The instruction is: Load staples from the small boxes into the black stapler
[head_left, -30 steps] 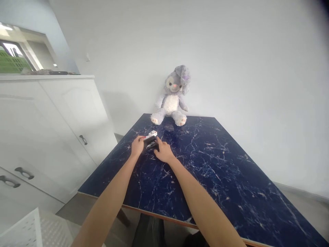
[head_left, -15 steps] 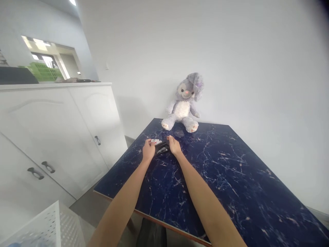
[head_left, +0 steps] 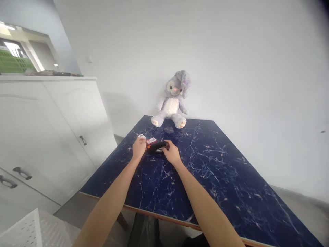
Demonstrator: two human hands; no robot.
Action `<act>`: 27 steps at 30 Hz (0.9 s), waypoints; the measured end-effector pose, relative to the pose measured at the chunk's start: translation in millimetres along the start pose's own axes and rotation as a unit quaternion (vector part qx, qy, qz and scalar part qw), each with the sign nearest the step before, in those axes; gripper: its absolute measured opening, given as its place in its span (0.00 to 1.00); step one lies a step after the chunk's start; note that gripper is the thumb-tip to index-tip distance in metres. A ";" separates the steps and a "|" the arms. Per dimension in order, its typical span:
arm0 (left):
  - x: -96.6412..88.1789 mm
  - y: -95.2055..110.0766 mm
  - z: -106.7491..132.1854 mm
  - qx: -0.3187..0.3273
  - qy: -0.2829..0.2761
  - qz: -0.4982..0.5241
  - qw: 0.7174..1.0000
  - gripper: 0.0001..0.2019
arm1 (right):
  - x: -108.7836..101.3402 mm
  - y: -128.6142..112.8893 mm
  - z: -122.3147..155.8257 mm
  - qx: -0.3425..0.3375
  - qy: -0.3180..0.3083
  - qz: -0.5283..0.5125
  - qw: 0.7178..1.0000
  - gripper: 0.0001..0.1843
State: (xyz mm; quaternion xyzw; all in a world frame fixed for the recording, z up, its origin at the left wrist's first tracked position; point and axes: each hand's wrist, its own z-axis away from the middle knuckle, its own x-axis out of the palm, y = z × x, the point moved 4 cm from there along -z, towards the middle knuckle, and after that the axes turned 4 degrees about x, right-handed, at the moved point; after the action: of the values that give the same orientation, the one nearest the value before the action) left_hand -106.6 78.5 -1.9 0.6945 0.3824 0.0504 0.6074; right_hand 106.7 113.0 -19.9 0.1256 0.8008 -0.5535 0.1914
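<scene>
A long black stapler-like object [head_left: 157, 145] lies low over the dark blue marbled table [head_left: 205, 164], with an orange part at its left end and a metallic strip along its near side. My left hand [head_left: 139, 148] is closed at that left end; its fingertips are partly hidden. My right hand [head_left: 171, 153] pinches the other end between thumb and fingers. Just behind the object is a small red and white box [head_left: 151, 140]. A white card-like piece [head_left: 141, 136] with dark marks shows beyond my left fingers.
A grey plush rabbit [head_left: 171, 104] sits at the table's far edge against the white wall. White cabinets [head_left: 77, 120] stand to the left. A white perforated basket [head_left: 36, 226] is on the floor at lower left. Between the plush feet lies a dark round item [head_left: 169, 129].
My head view has turned to the right. The black object, earlier showing its shiny inside, now shows a long black top. My right fingers have curled round its end, and the red and white box has come into sight.
</scene>
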 end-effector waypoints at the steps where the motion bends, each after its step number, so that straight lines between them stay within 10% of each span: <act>1: 3.4 0.6 0.0 -0.003 -0.025 0.016 1.000 0.08 | -5.5 3.2 0.6 0.017 0.016 -0.013 1.000 0.19; 9: 12.9 8.1 2.9 0.014 -0.171 0.047 0.984 0.09 | -14.3 5.5 -1.2 0.062 0.064 -0.030 0.996 0.17; 27: 4.8 0.1 0.1 0.014 -0.184 -0.096 0.978 0.19 | -24.9 6.0 0.9 0.061 0.049 0.075 0.994 0.23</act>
State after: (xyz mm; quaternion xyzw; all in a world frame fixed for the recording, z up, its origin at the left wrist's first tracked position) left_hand -103.1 81.3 -3.7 0.6604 0.3297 -0.1416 0.6596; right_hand 131.6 114.6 -14.1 0.2233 0.7622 -0.5787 0.1851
